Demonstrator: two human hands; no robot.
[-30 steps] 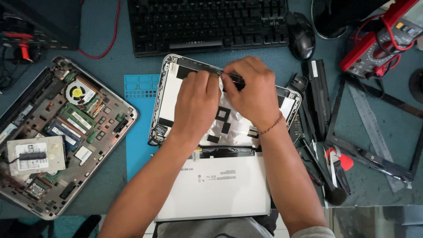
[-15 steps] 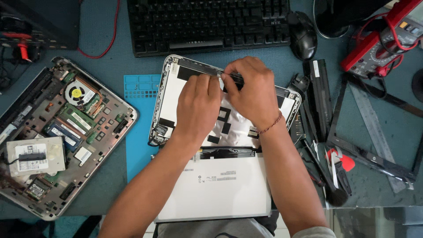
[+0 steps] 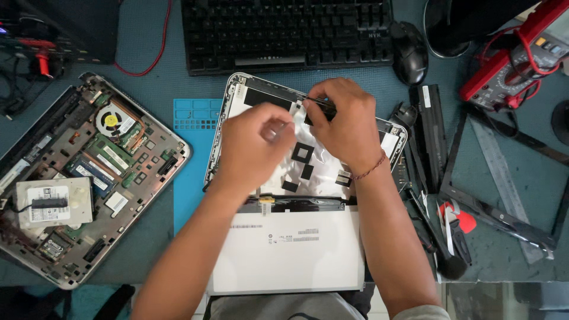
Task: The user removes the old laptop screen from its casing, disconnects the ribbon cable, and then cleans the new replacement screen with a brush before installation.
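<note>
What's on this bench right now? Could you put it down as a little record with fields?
Left hand: fingers curled over the silver laptop lid, pinching something too small to tell
Right hand: fingertips on a thin dark strip at the lid's far edge
Screen panel: lying face down, near the person
Left of the lid: opened laptop base with fan and boards showing, a drive resting on it
Under the lid: blue mat
Far side: black keyboard, mouse
Right side: black screen bezel, red multimeter
</note>
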